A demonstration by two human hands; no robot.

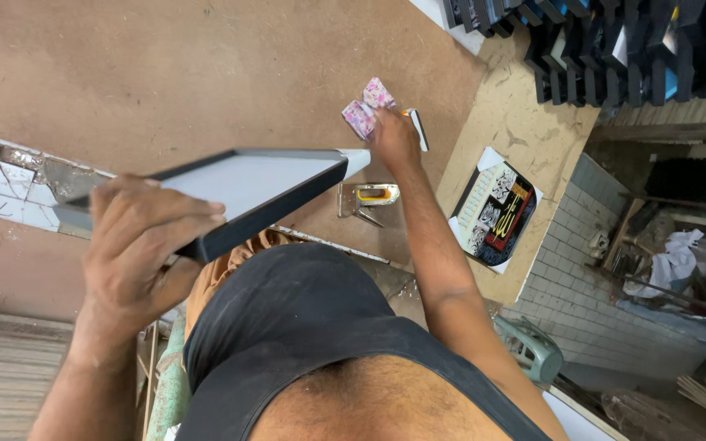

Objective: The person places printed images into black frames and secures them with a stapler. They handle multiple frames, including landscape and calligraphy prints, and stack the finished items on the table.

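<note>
in the head view my left hand (145,245) is clenched around the near side of a black picture frame (239,196), holding it tilted up off the brown table (165,73), its far corner pointing toward my right hand (394,139). my right hand is stretched out to the table's far edge, fingers closed on a small pink patterned packet (368,108), with a white-handled tool (417,129) touching it just beside. a yellow staple gun (369,198) lies on the table between frame and wrist. i judge this the fetching step: the next move calls for keeping the frame steady and level. stacked dark frames (614,49) sit beyond the far edge.
</note>
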